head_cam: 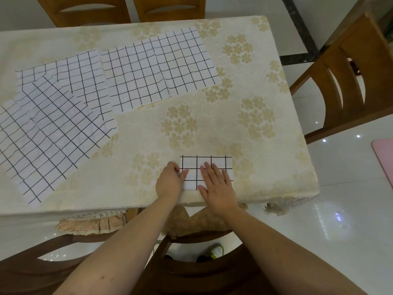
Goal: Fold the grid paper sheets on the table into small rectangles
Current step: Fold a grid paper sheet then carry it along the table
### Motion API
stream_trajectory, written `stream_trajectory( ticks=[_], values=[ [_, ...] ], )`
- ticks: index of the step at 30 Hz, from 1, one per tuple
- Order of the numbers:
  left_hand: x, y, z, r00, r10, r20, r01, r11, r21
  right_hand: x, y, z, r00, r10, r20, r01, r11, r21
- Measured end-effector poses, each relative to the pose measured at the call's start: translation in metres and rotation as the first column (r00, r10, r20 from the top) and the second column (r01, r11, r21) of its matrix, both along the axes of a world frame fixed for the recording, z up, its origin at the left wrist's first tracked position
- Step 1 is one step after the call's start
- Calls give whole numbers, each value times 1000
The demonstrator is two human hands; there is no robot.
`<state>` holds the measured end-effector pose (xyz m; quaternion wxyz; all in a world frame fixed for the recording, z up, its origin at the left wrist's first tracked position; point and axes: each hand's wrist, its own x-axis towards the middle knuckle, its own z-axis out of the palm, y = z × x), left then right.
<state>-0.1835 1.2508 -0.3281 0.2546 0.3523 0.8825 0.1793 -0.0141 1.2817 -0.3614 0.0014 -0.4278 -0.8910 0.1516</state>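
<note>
Near the counter (255, 128) edge, a folded grid-paper rectangle (204, 165) lies flat; right hand (217, 186) presses spread-fingered, left hand (170, 182) pinches its side.

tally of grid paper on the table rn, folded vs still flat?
Folded white grid paper rectangle, under both hands, left hand and right hand: 1
Unfolded white grid paper sheets, flat on the cream floral tablecloth: 4, namely far right, far middle, overlapping near-left pair and
Total: 5
</note>
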Motion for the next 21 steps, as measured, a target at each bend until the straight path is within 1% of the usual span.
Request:
stream_trajectory(
  ticks=[2, 3, 7, 9, 12, 14, 16, 17, 18, 21],
  values=[
    [2, 0, 0, 1000, 22, 7, -22, 1000, -16, 10, 6, -4, 996, 3, 92, -1, 1000, -13],
    [3, 0, 1, 999, 34, 12, -34, 999, -19, 15, 10, -3, 992, -21, 121, 24, 999, -25],
    [13, 0, 6, 996, 90, 24, -90, 996, -5, 39, 23, 4, 961, -194, 197, 209, 976, -60],
    [21, -1, 8, 994, 108, 16, -107, 994, -29, 50, 24, 4, 942, -263, 206, 279, 959, -51],
    [31, -2, 11, 991, 122, -48, -127, 984, -127, 56, 23, 5, 929, -317, 191, 333, 941, -57],
    [31, 2, 15, 982, 184, -30, -186, 959, -212, 53, 23, 7, 928, -332, 170, 349, 933, -86],
    [25, 5, 17, 977, 212, 15, -199, 941, -275, 50, 24, 10, 926, -343, 157, 362, 925, -114],
    [22, 6, 17, 979, 200, 43, -182, 946, -268, 49, 25, 12, 926, -347, 147, 365, 922, -130],
    [19, 5, 17, 981, 176, 83, -153, 962, -226, 50, 27, 13, 927, -348, 141, 367, 918, -149],
    [14, -2, 20, 964, 75, 257, -62, 996, -56, 51, 31, 18, 934, -334, 123, 352, 919, -177]
  ],
)
